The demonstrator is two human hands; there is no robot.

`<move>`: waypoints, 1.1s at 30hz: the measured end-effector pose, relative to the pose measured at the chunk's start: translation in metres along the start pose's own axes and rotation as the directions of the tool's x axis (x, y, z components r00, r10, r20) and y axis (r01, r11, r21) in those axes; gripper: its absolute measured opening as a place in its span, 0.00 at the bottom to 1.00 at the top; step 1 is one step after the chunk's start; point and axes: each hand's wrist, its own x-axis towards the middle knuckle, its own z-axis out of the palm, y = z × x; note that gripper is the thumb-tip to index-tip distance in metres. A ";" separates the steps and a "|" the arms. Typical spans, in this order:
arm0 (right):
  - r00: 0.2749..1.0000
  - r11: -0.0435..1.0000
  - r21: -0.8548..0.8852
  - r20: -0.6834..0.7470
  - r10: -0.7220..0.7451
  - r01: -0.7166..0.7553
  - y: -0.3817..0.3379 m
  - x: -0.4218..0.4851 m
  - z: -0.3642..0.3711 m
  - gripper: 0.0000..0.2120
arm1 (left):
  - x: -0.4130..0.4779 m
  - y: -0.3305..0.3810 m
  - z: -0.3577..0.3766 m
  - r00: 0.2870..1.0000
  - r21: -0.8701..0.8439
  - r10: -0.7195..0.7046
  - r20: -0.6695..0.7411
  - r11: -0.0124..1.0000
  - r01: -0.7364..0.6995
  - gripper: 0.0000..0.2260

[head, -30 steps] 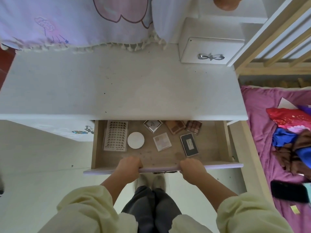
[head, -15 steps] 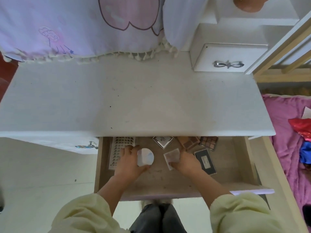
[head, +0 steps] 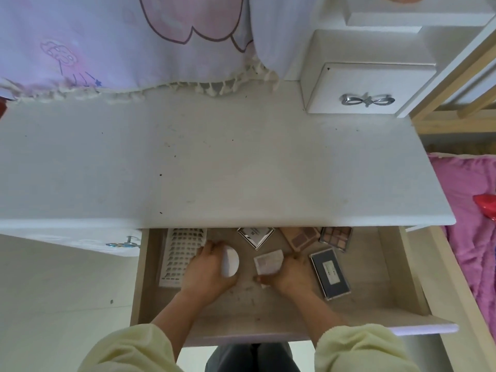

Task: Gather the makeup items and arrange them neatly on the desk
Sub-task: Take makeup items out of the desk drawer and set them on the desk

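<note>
The open wooden drawer (head: pixel 402 267) under the white desk (head: pixel 214 162) holds the makeup items. My left hand (head: pixel 206 272) grips a round white compact (head: pixel 230 261), tilted up on its edge. My right hand (head: pixel 291 272) pinches a small square pale palette (head: pixel 268 263), lifting one side. Beside my left hand lies a white lash tray (head: pixel 179 251). A silver-edged square case (head: pixel 255 235), a brown palette (head: pixel 300 238) and a multi-shade eyeshadow palette (head: pixel 336 238) sit at the drawer's back. A dark rectangular case (head: pixel 330 275) lies right of my right hand.
A small white drawer box (head: pixel 367 87) with a silver bow handle stands at the desk's back right. A pale curtain with a fringe (head: pixel 120 49) hangs over the desk's back edge. A bed with pink bedding (head: pixel 472 237) is to the right.
Both hands left the drawer's front edge and reached inside. The left hand took hold of the round compact and tipped it up; the right hand took hold of the square palette.
</note>
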 end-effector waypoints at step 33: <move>0.938 0.719 0.633 -0.034 -0.344 0.287 -0.414 0.006 -0.091 0.18 | 0.105 -0.232 -0.311 0.867 -0.229 -0.300 -0.397 0.948 0.223 0.39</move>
